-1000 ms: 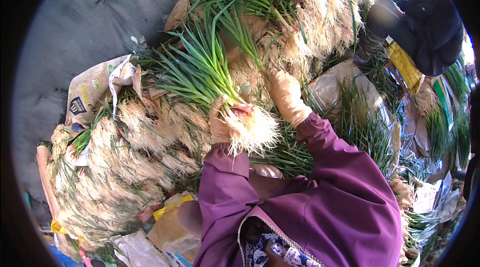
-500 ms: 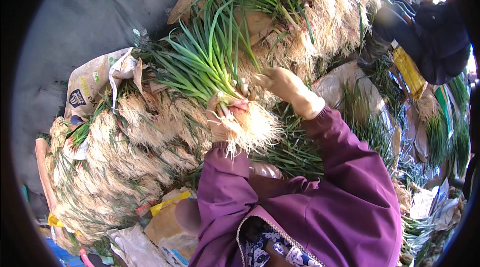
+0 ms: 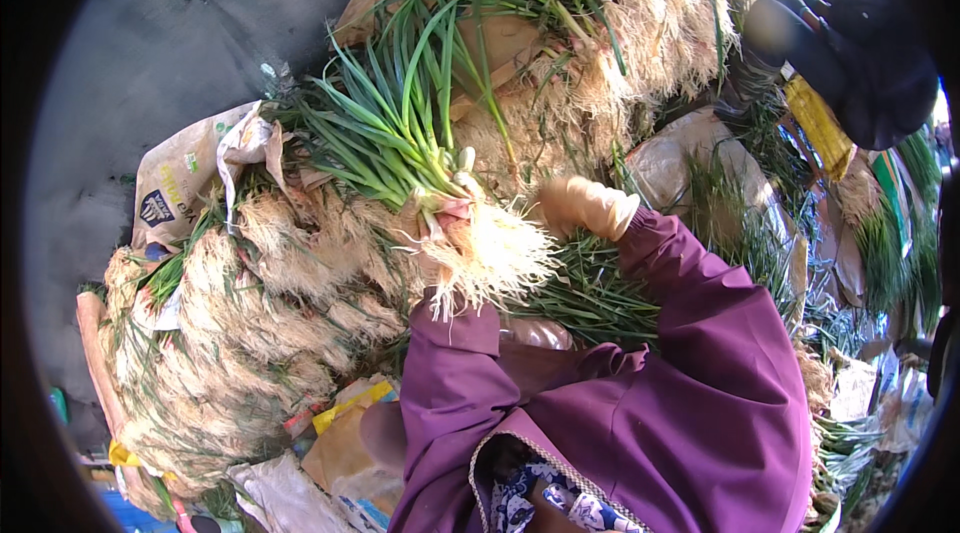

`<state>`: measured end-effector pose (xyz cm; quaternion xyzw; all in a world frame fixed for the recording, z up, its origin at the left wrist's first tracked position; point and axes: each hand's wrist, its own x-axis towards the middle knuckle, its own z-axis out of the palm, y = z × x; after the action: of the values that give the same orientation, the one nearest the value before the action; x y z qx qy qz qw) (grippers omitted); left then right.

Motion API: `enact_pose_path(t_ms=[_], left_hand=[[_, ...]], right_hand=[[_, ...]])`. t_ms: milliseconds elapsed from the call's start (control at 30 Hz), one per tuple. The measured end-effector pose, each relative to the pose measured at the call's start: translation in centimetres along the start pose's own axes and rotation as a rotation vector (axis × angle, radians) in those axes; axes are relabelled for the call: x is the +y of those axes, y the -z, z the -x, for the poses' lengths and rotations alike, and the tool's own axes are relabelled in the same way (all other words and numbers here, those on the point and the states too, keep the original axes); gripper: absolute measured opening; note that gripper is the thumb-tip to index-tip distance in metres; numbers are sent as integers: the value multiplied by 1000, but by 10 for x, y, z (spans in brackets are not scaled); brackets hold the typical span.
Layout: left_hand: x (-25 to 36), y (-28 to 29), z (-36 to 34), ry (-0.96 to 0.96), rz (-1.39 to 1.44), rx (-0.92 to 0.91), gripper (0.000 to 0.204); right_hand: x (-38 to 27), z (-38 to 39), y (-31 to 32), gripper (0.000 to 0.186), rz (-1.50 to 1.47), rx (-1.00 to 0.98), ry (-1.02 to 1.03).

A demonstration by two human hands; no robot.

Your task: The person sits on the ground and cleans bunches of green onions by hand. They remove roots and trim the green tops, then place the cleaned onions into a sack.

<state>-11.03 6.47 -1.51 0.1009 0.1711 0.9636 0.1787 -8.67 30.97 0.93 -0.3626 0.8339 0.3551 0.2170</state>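
Observation:
A bunch of spring onions (image 3: 400, 148), with long green leaves, pinkish-white bulbs and shaggy pale roots, is held up in front of me. My left hand (image 3: 413, 223), in a pale glove, grips it around the bulb end; roots and stems hide most of its fingers. To the right of the roots is my right hand (image 3: 580, 205), gloved in the same pale colour and apart from the bulbs. Motion smears its fingers, so I cannot make out whether it holds anything. A single loose-looking stalk slants down beside the bunch, between the bulbs and that hand.
Heaped spring onions (image 3: 230, 318) lie roots outward at the left, and another pile (image 3: 650, 23) lies at the far side. Cut green leaves (image 3: 590, 288) cover the ground before me. A printed sack (image 3: 190, 168) lies at the left. Another person (image 3: 860, 63) is at the far right.
My right hand has moved down and slightly right, away from the bulbs, and its fingers have blurred. The bunch in my left hand has shifted slightly left.

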Motion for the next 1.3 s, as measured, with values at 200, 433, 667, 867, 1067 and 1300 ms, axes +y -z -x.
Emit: enact_pose_path(t_ms=[200, 433, 667, 867, 1067, 1300], left_hand=[[-20, -29, -2, 6, 32, -22, 45], [-25, -59, 8, 4, -126, 165, 31], [-33, -61, -1, 78, -152, -68, 36], [-28, -55, 2, 180, 337, -48, 44], [-10, -13, -3, 234, 356, -8, 41], [-20, -13, 3, 29, 10, -68, 39]], right_hand=[[3, 24, 12, 36, -1265, 1026, -691], [-10, 0, 35, 17, -1066, 989, -933], [-34, 20, 19, 13, -1590, 1135, -498], [-1, 20, 3, 26, -3027, 1200, 131], [-29, 30, 58, 29, -2632, 1184, 369], [4, 53, 47, 13, -1218, 1390, -329]])
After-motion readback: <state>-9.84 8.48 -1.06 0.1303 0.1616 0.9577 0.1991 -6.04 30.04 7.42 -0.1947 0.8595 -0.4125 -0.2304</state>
